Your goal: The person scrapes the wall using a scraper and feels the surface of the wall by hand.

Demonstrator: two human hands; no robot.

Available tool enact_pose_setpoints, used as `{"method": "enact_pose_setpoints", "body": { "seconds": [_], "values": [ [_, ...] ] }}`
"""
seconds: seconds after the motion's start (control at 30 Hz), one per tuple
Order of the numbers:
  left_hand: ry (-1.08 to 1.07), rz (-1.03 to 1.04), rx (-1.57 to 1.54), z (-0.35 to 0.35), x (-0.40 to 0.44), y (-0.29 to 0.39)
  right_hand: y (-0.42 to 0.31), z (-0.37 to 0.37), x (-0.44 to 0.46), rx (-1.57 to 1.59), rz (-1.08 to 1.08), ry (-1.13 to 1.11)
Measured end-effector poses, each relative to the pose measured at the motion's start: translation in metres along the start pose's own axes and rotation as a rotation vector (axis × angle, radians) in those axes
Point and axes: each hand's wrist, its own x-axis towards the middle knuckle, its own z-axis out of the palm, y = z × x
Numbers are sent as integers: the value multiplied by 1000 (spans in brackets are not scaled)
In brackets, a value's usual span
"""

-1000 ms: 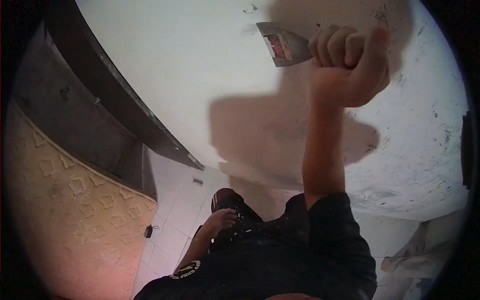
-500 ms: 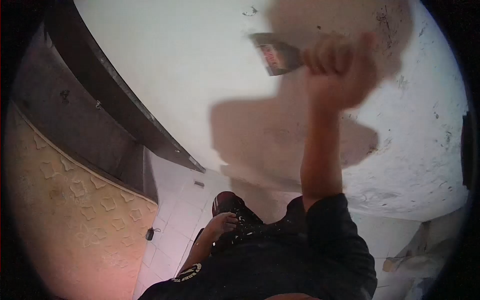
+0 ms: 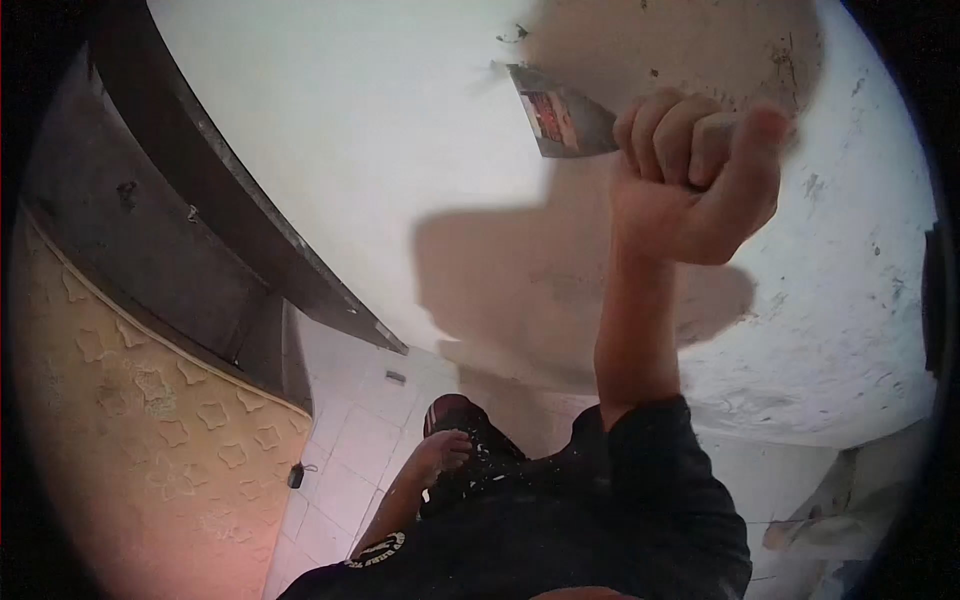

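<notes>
My right hand (image 3: 705,170) is raised against the wall, its fingers wrapped round the handle of a putty knife (image 3: 560,115). The handle is hidden inside the fist. The wide blade, with a red and dark label, points left, its edge at the white wall (image 3: 330,120) near a small chipped spot (image 3: 513,35). Low down, my left hand (image 3: 447,453) hangs by my dark trouser leg (image 3: 460,412), fingers loosely apart and holding nothing visible. Pale flakes speckle the trousers.
A dark door frame (image 3: 230,150) borders the wall on the left. Beyond it stands a yellowish patterned wall (image 3: 150,420). White tiles (image 3: 345,425) cover the floor, where a small dark object with a loop (image 3: 296,475) lies. Wrapped-looking items (image 3: 820,525) sit at lower right.
My right hand and the putty knife have moved slightly down and right in view, and look sharper. My left hand has barely moved.
</notes>
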Motion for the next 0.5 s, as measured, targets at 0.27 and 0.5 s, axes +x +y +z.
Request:
{"method": "enact_pose_setpoints", "body": {
  "seconds": [0.27,0.5],
  "values": [
    [-48,6,10,7,-18,2,9,17,19,162,-54,-288],
    [-20,-7,25,10,-17,-1,-27,13,26,431,-96,-458]
  ]
}}
